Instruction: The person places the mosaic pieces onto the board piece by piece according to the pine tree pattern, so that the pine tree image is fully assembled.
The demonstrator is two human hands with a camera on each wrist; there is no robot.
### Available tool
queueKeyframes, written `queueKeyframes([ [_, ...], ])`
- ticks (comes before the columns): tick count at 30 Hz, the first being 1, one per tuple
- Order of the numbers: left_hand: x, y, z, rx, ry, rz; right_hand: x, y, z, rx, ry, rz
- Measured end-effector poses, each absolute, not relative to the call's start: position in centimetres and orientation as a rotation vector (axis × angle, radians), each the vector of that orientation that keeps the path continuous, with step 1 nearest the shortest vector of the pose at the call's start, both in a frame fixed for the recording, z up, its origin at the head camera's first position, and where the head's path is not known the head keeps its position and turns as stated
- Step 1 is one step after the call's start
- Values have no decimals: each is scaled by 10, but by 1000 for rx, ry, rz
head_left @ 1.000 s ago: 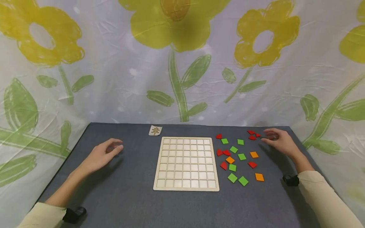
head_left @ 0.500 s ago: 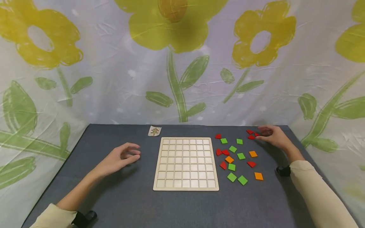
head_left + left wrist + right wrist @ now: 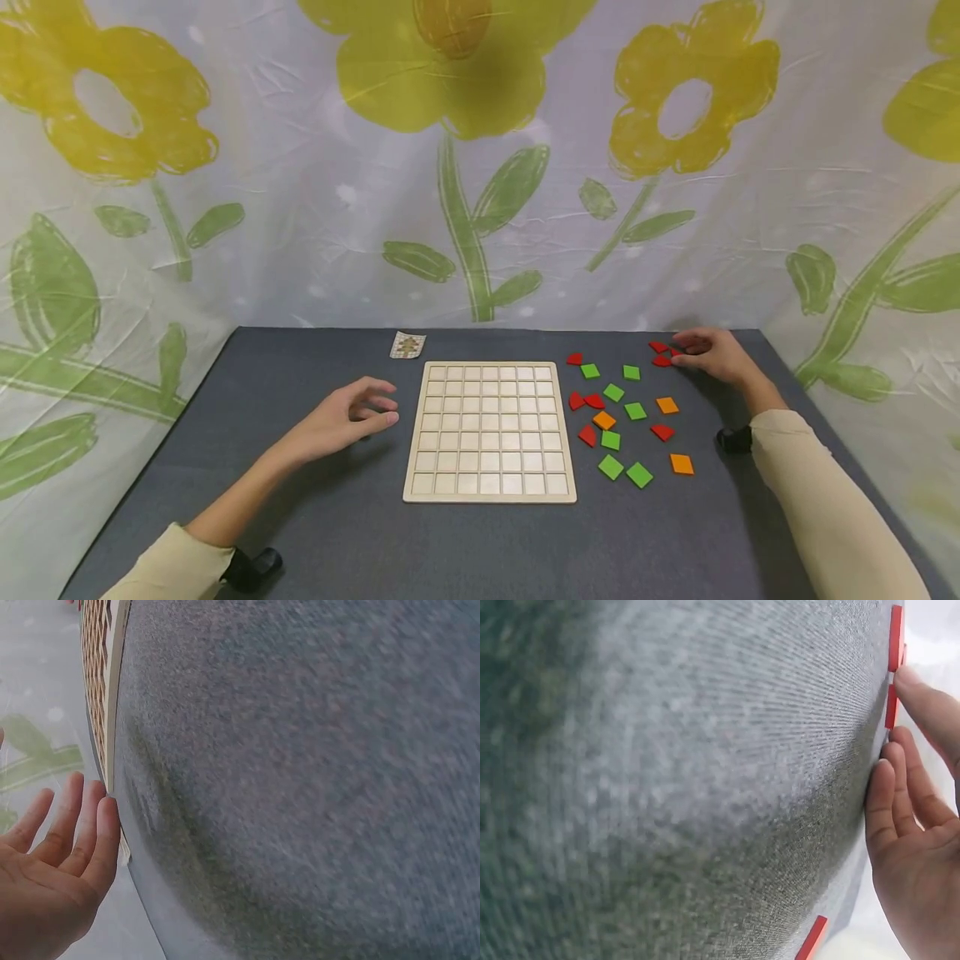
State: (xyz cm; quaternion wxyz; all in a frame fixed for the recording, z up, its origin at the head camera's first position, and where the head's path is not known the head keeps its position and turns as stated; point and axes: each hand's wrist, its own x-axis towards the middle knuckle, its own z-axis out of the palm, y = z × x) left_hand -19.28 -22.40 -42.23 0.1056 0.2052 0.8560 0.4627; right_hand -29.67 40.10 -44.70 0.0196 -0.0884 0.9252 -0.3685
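My right hand (image 3: 716,354) reaches over a small cluster of red tiles at the back right of the table. Its thumb and fingertips lie on either side of one red tile (image 3: 891,705), which sits flat on the cloth; whether they touch it I cannot tell. Another red tile (image 3: 895,637) lies just beyond the thumb. My left hand (image 3: 348,419) hovers just left of a pale wooden grid board (image 3: 491,432), its fingers loosely bent and holding nothing. In the left wrist view the fingers (image 3: 66,817) are spread in front of the board's edge.
Green tiles (image 3: 611,467), orange tiles (image 3: 682,464) and more red tiles (image 3: 662,433) lie scattered right of the board. A small patterned card (image 3: 407,345) lies behind it. A flower-printed cloth (image 3: 322,208) hangs behind the dark table (image 3: 480,550).
My left hand has moved right, close to the board's left side. The right hand has shifted left onto the red tile cluster. The board and tiles stay in place.
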Motion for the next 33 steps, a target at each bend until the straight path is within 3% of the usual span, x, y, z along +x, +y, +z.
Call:
queueKeyframes([
  [33,-204,-198,-433,674,2519,1254,-298,397,-450,-262,2911,-1125],
])
